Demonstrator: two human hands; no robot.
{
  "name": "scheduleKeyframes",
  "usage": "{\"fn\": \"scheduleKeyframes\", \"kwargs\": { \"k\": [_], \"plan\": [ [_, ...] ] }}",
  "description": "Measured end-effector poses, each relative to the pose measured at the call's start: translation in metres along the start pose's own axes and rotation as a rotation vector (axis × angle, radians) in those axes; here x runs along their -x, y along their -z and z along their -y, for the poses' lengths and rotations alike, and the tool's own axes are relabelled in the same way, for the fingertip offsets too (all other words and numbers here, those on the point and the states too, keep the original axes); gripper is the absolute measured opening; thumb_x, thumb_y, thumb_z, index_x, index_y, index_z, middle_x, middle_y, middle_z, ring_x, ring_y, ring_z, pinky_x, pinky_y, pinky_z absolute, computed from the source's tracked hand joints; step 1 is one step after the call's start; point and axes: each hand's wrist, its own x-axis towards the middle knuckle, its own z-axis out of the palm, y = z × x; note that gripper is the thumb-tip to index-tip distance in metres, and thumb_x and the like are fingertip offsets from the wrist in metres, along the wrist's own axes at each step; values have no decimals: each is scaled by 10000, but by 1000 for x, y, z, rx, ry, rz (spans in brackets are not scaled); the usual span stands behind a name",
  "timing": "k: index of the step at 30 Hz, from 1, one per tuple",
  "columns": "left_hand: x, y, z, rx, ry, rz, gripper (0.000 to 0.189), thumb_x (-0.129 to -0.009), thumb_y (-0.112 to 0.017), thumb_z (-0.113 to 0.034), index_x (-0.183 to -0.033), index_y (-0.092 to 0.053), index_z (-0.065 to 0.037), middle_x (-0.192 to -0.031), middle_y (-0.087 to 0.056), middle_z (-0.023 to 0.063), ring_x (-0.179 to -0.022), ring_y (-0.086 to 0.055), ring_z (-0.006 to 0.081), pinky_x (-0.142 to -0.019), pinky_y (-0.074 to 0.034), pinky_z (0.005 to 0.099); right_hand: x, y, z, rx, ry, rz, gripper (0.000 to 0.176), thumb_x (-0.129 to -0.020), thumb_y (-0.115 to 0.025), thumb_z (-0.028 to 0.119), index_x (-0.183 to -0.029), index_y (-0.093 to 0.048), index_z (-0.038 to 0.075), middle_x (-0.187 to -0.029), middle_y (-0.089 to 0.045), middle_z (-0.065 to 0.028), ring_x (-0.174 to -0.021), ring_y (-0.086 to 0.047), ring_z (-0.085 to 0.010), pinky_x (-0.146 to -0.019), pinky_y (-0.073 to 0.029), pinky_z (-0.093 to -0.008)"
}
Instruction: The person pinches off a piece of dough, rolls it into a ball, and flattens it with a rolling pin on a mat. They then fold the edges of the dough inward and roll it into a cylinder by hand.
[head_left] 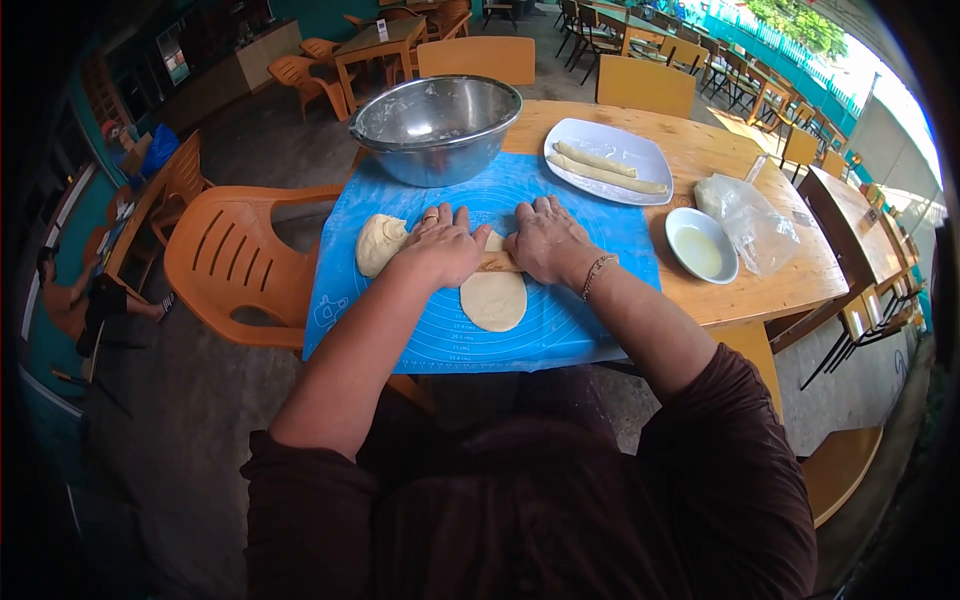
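Observation:
A flattened oval of pale dough point(493, 302) lies on the blue measuring mat point(400, 335). Across its upper part rests a wooden rolling pin point(497, 262), of which only the middle shows. My left hand point(444, 246) lies over the pin's left end, palm down with fingers stretched forward and a ring on one finger. My right hand point(548, 240) lies flat over the right end, fingers extended, a bracelet on the wrist. Beside my left hand, on its left, sits a larger lump of dough point(381, 246).
A steel bowl point(440, 150) stands at the mat's back left. A white plate point(650, 160) holds rolled dough strips. To the right are a small bowl point(702, 247) and a plastic bag point(758, 228). An orange chair point(235, 255) stands left; a person point(75, 290) sits at far left.

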Motion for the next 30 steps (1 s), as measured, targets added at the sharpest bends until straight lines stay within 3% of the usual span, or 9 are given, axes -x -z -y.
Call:
{"fn": "scheduleKeyframes", "kwargs": {
  "k": [2,4,5,11,13,16,22,30],
  "plan": [
    [-4,1,1,10,5,15,668,-1044,-207,-467,-1471,-321,35,-1528,-276,245,-1447,-214,403,-1198,-196,457,-3,1,0,-30,-13,-12,537,-962,-408,335,-1332,-446,-54,-1420,-408,-313,-1411,-278,-466,-1166,-250,-476],
    [-9,-2,3,-48,-18,-52,659,-1043,-247,-469,-1399,-394,65,-1389,-416,224,-1333,-366,382,-1155,-248,481,-4,8,0,-84,-14,44,544,-947,-430,332,-1332,-447,-53,-1406,-422,-310,-1411,-289,-451,-1156,-275,-452],
    [-10,-4,3,-47,-19,-52,659,-1043,-247,-469,-1399,-394,65,-1389,-416,224,-1333,-366,382,-1155,-248,481,-4,8,0,-83,-15,44,544,-947,-430,332,-1332,-447,-53,-1406,-422,-310,-1411,-289,-451,-1156,-275,-452],
    [5,-9,0,69,13,-150,733,-1021,-274,-525,-1430,-342,79,-1483,-338,253,-1424,-253,395,-1191,-171,478,7,-10,-3,-23,-22,-89,630,-948,-408,375,-1422,-374,-37,-1454,-364,-322,-1420,-244,-487,-1163,-220,-531],
    [11,-16,5,-23,-85,-236,783,-1016,-235,-560,-1506,-217,50,-1579,-173,258,-1489,-71,392,-1210,-94,480,11,-20,-4,-18,3,-187,689,-951,-393,394,-1492,-283,-19,-1518,-264,-331,-1436,-171,-513,-1175,-161,-561],
    [23,-21,8,2,-111,-233,826,-1007,-212,-587,-1515,-169,63,-1590,-119,267,-1496,1,380,-1213,-42,475,19,-23,-4,-39,5,-162,737,-956,-379,403,-1522,-192,-30,-1550,-167,-342,-1449,-104,-517,-1186,-132,-552],
    [42,-31,10,94,-161,-304,919,-980,-264,-626,-1472,-188,147,-1559,-151,326,-1487,-60,412,-1203,-36,507,44,-26,3,-68,-3,-273,759,-949,-422,364,-1501,-164,-89,-1534,-129,-383,-1444,-83,-531,-1180,-131,-569],
    [72,-42,12,83,-239,-344,883,-994,-283,-583,-1459,-199,163,-1545,-149,355,-1484,-66,425,-1198,-42,514,79,-35,10,-107,76,-375,713,-956,-441,310,-1487,-190,-93,-1519,-149,-396,-1423,-131,-556,-1159,-170,-600]
  ]
}}
